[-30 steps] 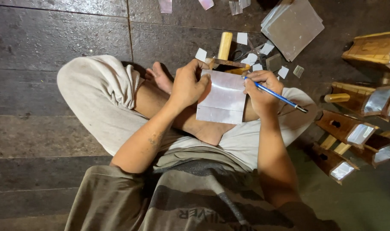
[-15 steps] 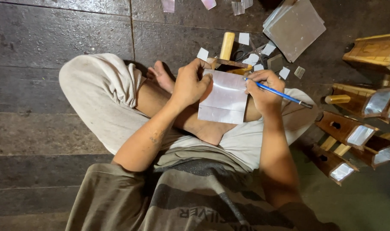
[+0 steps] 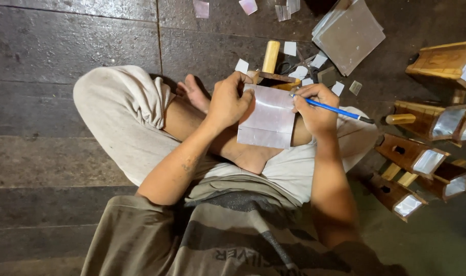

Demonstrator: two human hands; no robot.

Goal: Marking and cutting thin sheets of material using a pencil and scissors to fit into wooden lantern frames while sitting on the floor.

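Dark plank floor (image 3: 64, 41), left hand (image 3: 228, 102) pinning sheet (image 3: 269, 117) edge, right hand (image 3: 317, 110) gripping pen (image 3: 335, 109)

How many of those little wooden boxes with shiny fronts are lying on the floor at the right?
5, as far as shows: one at the top right edge, one below it, then three lower down. More may lie beyond the frame.

The pen (image 3: 334, 109) is blue, the sheet (image 3: 268, 118) pale silvery pink, the trousers (image 3: 121, 120) beige, the floor (image 3: 64, 46) dark grey.
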